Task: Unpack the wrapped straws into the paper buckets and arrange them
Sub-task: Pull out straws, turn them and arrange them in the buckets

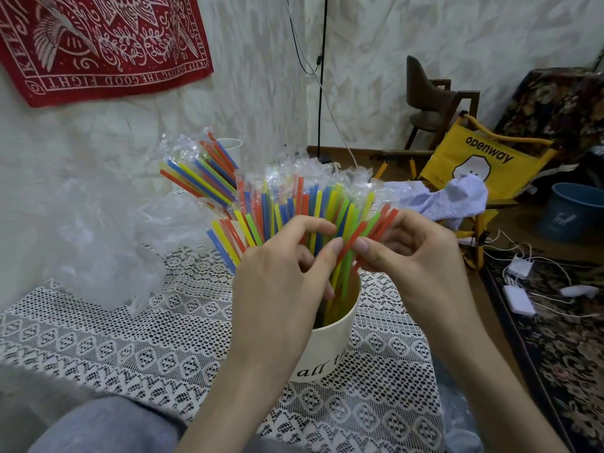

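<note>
An orange straw (356, 238) is pinched between both hands, left hand (281, 266) and right hand (411, 253), over the crowded paper bucket (330, 344) on the worktop (130, 338); the bucket could be tipped by a sideways tug.

Both hands' fingers (333, 248) on straws (351, 238) over paper bucket (330, 348)

Straws (294, 204) in bucket (330, 341) on table (130, 348)

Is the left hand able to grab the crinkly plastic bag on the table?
Probably yes. The plastic bag lies open on that side with nothing between, but the left hand must first let go of the straws.
</note>
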